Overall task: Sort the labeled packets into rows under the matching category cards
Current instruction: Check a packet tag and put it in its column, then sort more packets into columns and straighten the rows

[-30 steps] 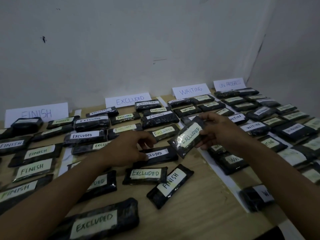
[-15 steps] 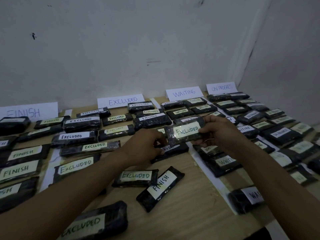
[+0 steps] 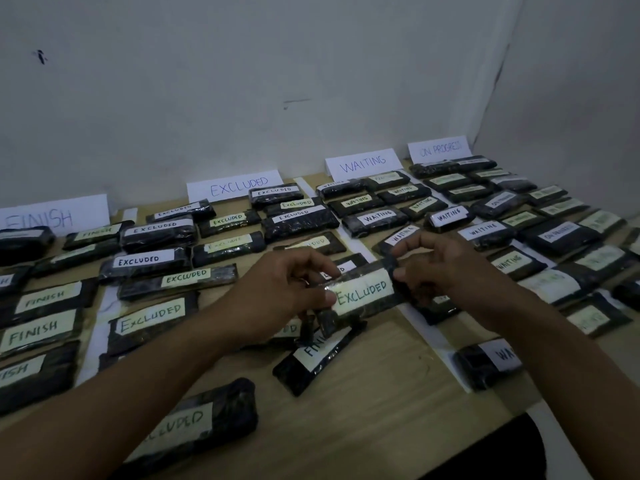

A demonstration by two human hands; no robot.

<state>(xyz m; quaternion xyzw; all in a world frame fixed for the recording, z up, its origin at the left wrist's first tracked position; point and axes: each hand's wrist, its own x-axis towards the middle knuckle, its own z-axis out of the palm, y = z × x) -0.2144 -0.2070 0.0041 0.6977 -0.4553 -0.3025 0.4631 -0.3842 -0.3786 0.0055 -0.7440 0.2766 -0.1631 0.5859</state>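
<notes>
I see a wooden table (image 3: 398, 410) filling the lower half of the frame. Behind it, a pale wall (image 3: 242, 81) covers the upper part, with a small dark mark (image 3: 41, 57) at the upper left.

A plain, dim indoor workroom is showing here: bare whitish walls (image 3: 242, 98) are meeting in a corner beyond the right hand (image 3: 446, 268), and a light wooden table (image 3: 381, 410) is lying under both hands, against the wall.
</notes>
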